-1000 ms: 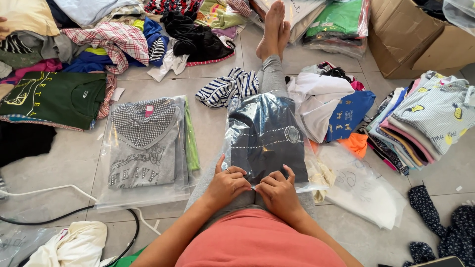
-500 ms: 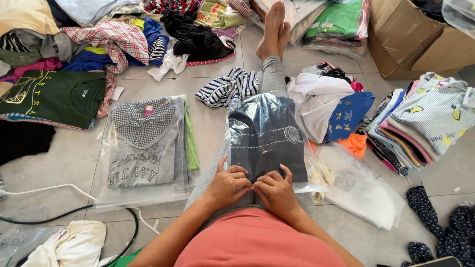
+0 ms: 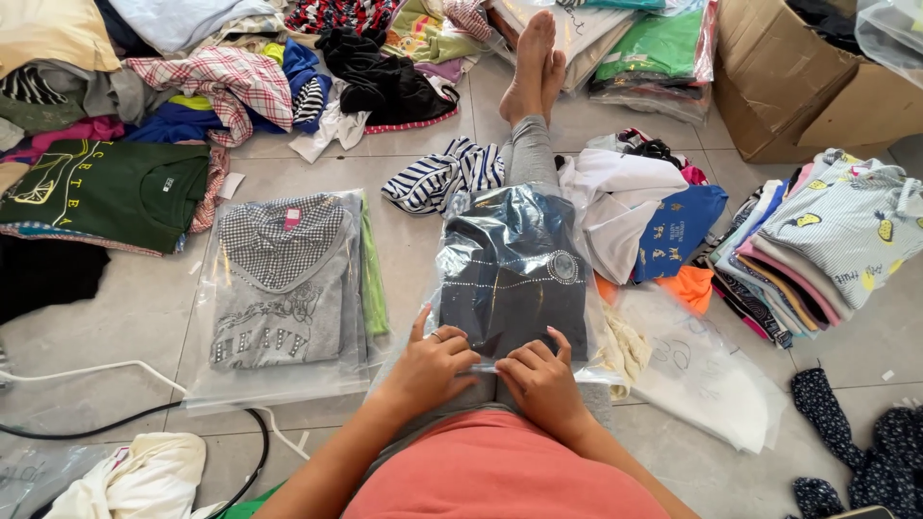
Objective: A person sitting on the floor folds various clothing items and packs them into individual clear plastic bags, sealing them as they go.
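Head view, steeply down, close over lap

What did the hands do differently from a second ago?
Very little. Both hands stay pressed on the near edge of the clear bag holding dark clothing, on the lap. The fingers shifted only slightly along that edge. The bag, the bagged grey shirt and the clothes piles stayed put.

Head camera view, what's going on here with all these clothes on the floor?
A person sits on a tiled floor among piles of clothes. A dark folded garment in a clear plastic bag lies on their lap, and the left hand and right hand press together at the bag's near edge. Beside it lies another bagged stack, grey and checked tops. A cardboard box stands at the far right.
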